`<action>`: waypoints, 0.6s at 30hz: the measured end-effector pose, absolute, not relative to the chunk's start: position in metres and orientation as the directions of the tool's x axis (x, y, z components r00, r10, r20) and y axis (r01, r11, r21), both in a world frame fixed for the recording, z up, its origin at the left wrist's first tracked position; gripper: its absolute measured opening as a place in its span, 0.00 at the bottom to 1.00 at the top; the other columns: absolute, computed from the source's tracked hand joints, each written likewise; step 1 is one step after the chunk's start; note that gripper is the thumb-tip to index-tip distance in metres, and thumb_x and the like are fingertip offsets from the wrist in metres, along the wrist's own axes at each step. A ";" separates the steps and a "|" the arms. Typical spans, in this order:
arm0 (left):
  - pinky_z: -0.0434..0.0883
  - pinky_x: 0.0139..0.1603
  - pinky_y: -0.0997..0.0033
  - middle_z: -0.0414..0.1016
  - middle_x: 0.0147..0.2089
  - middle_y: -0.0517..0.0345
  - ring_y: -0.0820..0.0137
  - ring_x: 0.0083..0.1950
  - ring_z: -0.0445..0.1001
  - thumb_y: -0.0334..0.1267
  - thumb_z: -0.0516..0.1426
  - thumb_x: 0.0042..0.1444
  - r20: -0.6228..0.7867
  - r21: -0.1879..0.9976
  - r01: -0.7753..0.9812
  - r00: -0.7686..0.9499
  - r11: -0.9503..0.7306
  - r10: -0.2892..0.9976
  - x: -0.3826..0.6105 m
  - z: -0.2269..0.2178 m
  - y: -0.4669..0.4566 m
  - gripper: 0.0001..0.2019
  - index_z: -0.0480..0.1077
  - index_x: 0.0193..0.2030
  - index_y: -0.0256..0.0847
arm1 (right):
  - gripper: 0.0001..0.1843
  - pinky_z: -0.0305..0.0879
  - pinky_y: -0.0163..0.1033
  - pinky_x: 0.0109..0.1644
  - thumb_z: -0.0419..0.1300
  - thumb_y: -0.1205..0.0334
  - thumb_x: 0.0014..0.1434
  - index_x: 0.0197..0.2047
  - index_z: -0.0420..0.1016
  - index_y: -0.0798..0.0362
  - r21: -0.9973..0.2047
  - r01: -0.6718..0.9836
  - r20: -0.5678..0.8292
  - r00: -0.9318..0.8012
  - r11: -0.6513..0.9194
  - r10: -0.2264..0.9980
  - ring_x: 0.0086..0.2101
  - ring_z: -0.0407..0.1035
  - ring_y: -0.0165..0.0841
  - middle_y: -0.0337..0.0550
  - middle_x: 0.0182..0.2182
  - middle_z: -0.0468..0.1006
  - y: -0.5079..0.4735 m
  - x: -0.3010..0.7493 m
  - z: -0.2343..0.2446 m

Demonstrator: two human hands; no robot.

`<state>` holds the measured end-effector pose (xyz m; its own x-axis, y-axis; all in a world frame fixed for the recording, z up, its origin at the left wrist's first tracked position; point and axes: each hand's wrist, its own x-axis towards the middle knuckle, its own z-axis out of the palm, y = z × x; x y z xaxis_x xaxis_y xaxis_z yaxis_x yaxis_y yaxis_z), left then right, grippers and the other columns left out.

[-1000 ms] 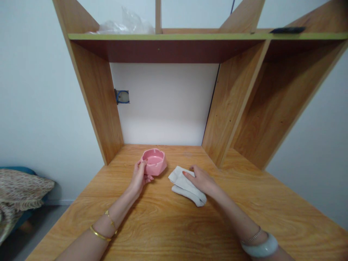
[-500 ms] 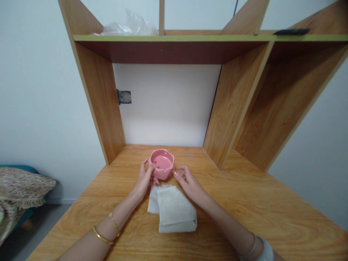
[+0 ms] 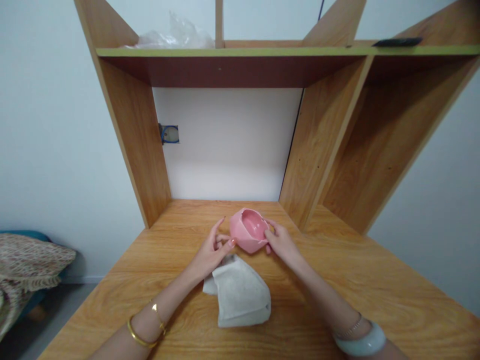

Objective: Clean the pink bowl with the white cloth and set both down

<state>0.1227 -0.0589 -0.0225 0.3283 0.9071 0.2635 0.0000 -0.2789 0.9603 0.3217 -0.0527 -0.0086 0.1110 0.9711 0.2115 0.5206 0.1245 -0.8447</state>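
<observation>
A pink faceted bowl (image 3: 240,231) with a chipped-looking rim is tilted, its hollow facing right. My right hand (image 3: 281,242) grips its right side, thumb at the inner rim and fingers behind. Just left of the bowl is my left hand (image 3: 213,250), its index finger raised and thumb apart. The left thumb tip is close to the bowl's lower edge; whether it touches I cannot tell. Below the bowl lies a folded grey-white cloth (image 3: 243,295) on the wooden desk, its upper left corner partly behind my left hand.
Wooden side panels (image 3: 127,135) and a shelf (image 3: 232,52) frame the desk (image 3: 187,320). A clear plastic bag (image 3: 174,37) and a dark flat object (image 3: 397,42) rest on the shelf. An uncovered wall socket box (image 3: 170,134) shows wires. Left stands a blanket-covered seat (image 3: 33,260).
The bowl has moved right and tilted over to the right. My left hand has let go and opened, while my right hand has taken hold of the bowl.
</observation>
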 end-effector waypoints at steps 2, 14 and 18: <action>0.61 0.29 0.76 0.71 0.37 0.54 0.73 0.31 0.67 0.53 0.54 0.51 0.311 0.928 0.097 0.333 -0.360 0.890 0.117 -0.022 -0.054 0.26 0.62 0.52 0.37 | 0.27 0.53 0.30 0.16 0.43 0.64 0.51 0.53 0.62 0.61 -0.774 0.632 0.238 0.223 0.046 0.945 0.11 0.60 0.30 0.29 0.06 0.60 -0.046 0.341 -0.006; 0.54 0.24 0.77 0.62 0.23 0.63 0.75 0.25 0.58 0.56 0.50 0.52 0.078 0.808 0.372 0.702 -0.458 0.708 0.092 0.004 -0.059 0.23 0.67 0.25 0.35 | 0.21 0.57 0.33 0.28 0.44 0.66 0.54 0.47 0.70 0.61 -0.611 0.776 0.256 0.385 -0.160 0.887 0.20 0.66 0.32 0.39 0.14 0.70 -0.031 0.405 -0.011; 0.54 0.25 0.77 0.64 0.26 0.61 0.75 0.28 0.59 0.52 0.55 0.49 0.024 0.774 0.399 0.759 -0.493 0.651 0.091 0.006 -0.062 0.18 0.70 0.28 0.36 | 0.20 0.59 0.34 0.31 0.45 0.65 0.55 0.45 0.71 0.60 -0.567 0.800 0.247 0.393 -0.196 0.886 0.27 0.70 0.35 0.46 0.22 0.76 -0.031 0.403 -0.014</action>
